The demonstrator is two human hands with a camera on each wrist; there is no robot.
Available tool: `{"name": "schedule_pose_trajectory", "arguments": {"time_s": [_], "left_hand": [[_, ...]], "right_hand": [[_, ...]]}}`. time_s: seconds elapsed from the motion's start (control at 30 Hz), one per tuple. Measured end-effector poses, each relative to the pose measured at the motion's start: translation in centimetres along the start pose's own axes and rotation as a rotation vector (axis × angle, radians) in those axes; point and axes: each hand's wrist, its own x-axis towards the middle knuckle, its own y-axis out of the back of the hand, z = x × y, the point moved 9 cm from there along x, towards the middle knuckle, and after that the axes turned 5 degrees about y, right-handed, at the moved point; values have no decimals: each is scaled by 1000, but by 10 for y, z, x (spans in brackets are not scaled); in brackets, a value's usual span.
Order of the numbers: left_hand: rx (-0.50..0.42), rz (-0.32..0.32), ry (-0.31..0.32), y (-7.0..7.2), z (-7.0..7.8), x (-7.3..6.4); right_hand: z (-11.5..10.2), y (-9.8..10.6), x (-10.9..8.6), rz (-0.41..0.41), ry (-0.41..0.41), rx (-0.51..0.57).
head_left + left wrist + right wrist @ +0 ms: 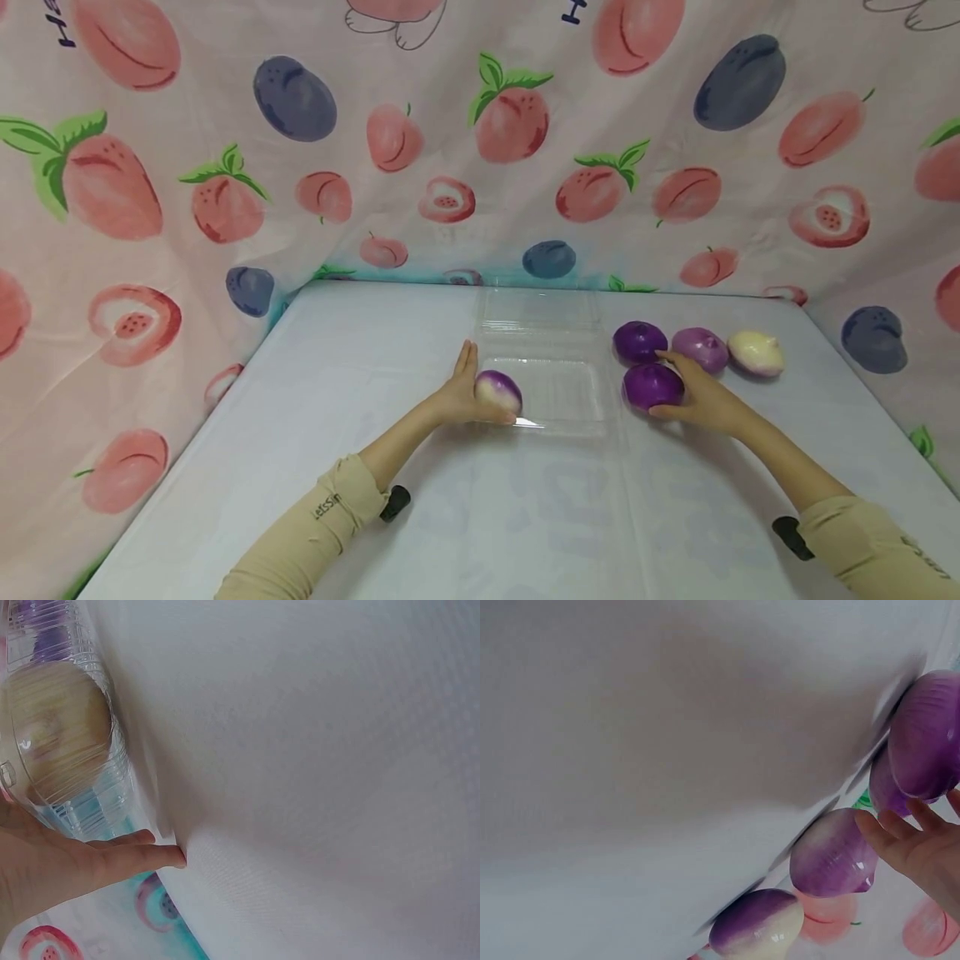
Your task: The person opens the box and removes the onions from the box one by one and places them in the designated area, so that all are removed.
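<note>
A clear plastic clamshell box [562,392] lies on the table with its lid [538,310] folded back. One purple-and-white onion [498,393] sits at the left end inside; the left wrist view shows this onion [56,731] through the plastic wall. My left hand [463,398] rests against the box's left side, fingers straight and thumb along the front edge. To the right of the box, my right hand [705,398] holds a dark purple onion [651,388] between thumb and fingers. In the right wrist view, that onion [926,735] stands beside the fingertips [921,811].
Behind the held onion lies another dark purple onion [640,342]. A lighter purple onion [701,348] and a pale yellow-white one [755,353] follow to its right. White cloth covers the table [360,350]; a fruit-print curtain [450,100] hangs behind and at both sides.
</note>
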Motion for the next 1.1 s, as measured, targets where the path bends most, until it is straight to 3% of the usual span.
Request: {"name": "schedule_pose_trajectory", "arguments": {"time_s": [0.27, 0.47, 0.53, 0.8, 1.1], "left_hand": [[-14, 2, -2, 1, -1, 0], [-33, 3, -5, 1, -1, -1], [-30, 7, -9, 1, -1, -1], [-13, 1, 3, -3, 0, 1], [2, 9, 7, 0, 0, -1]], "right_hand": [[-6, 5, 7, 112, -18, 63], [-31, 12, 14, 271, 131, 87], [-40, 12, 16, 290, 152, 92], [-69, 0, 27, 288, 199, 88], [-98, -28, 47, 178, 191, 242]]}}
